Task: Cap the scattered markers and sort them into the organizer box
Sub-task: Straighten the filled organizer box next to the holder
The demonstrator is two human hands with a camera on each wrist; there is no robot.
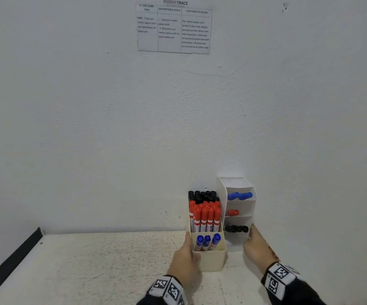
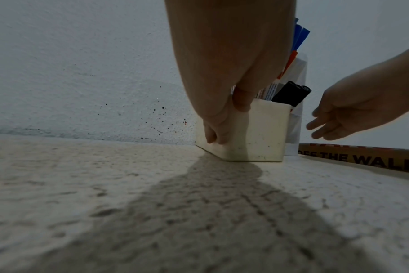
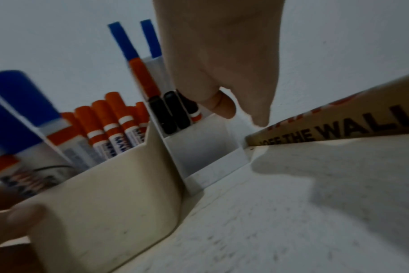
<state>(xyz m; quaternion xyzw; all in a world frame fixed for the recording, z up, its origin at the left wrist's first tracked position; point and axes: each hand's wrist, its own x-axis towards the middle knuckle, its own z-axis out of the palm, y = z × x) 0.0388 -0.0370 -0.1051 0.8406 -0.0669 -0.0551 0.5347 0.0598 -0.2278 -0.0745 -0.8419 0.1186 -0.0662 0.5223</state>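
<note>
Head view: left hand (image 1: 185, 257) grips cream organizer box (image 1: 211, 259).

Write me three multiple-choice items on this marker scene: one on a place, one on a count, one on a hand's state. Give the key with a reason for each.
1. Where do the black markers stand in the cream organizer box?
A. nearest section
B. middle section
C. section nearest the wall

2. How many blue markers stand in the cream box's nearest section?
A. one
B. three
C. six

3. What is the left hand doing?
A. gripping the cream box's side
B. hanging idle off the table
C. pinching a loose cap

Key:
1 C, the head view shows black caps behind the red markers, against the wall.
2 B, three blue caps show there.
3 A, the left wrist view shows the thumb over the rim and fingers on the box's wall.
</note>
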